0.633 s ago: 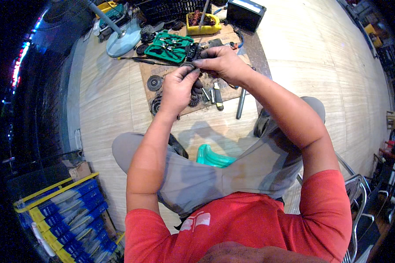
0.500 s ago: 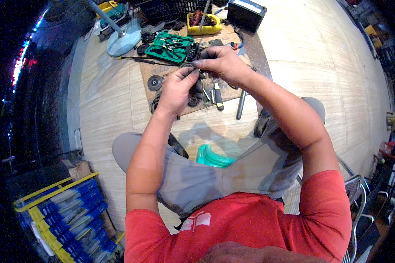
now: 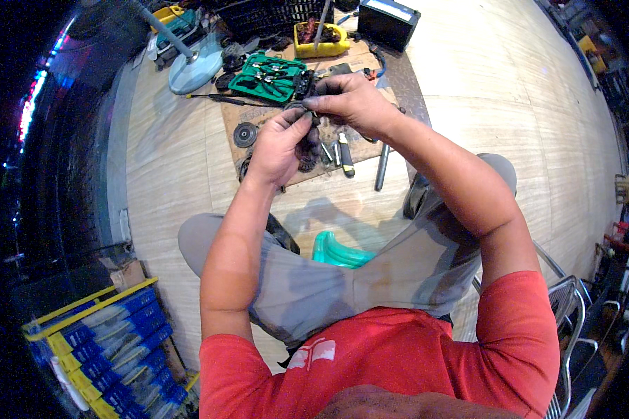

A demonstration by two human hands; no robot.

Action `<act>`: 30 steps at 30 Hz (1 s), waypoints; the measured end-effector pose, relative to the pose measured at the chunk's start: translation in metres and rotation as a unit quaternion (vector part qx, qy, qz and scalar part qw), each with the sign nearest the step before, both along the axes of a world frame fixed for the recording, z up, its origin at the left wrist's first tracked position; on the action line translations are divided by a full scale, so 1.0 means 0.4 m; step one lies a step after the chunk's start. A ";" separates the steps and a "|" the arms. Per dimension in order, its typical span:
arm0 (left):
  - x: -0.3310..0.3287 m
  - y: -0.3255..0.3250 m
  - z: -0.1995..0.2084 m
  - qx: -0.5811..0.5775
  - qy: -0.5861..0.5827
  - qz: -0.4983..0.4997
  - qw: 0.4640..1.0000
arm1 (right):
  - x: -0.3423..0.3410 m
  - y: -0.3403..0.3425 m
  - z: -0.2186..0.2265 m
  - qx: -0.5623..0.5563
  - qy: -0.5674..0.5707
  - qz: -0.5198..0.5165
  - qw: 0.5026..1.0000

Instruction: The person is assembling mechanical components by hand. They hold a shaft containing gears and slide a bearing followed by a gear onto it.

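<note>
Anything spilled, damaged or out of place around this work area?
Nothing clearly spilled or broken. Slightly odd: the left hand and right hand look blackened, as if greasy, and a black-and-yellow tool lies loose on the cardboard, outside the green tool case.

I see bright floor [image 3: 482, 91] right of the green tool case [image 3: 253, 93], a soft shadow [image 3: 328, 213] below it, glaring coloured lights [image 3: 26, 115] and grainy darkness far left of it.

Red short-sleeved shirt [image 3: 398, 356] with pale print [image 3: 321, 351], grey trousers [image 3: 314, 297], dark shoes [image 3: 284, 234].
</note>
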State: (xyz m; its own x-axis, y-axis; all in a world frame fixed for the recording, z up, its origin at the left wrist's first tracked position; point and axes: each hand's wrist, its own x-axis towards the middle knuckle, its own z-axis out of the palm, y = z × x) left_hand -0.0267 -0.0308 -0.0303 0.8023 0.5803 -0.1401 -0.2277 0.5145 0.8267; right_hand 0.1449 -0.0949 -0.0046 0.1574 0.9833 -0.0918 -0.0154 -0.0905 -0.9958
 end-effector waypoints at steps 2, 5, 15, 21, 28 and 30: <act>0.009 -0.008 0.000 0.057 0.043 0.042 0.997 | -0.007 0.002 -0.003 0.015 -0.044 -0.027 0.999; 0.015 -0.014 0.004 0.135 0.100 0.074 0.983 | -0.007 0.000 -0.002 0.010 -0.057 -0.033 0.998; -0.018 -0.005 0.001 -0.064 -0.041 -0.069 0.995 | 0.003 -0.017 0.038 -0.014 0.097 0.071 0.993; 0.008 -0.019 -0.001 0.032 0.058 0.048 0.997 | -0.019 -0.002 0.019 0.031 -0.062 -0.031 0.997; -0.003 -0.006 -0.004 -0.029 -0.006 -0.001 1.000 | -0.013 -0.015 0.031 0.006 0.074 0.003 0.997; -0.002 -0.009 0.000 -0.045 -0.002 -0.002 0.999 | -0.015 -0.016 0.034 0.015 0.038 -0.003 0.999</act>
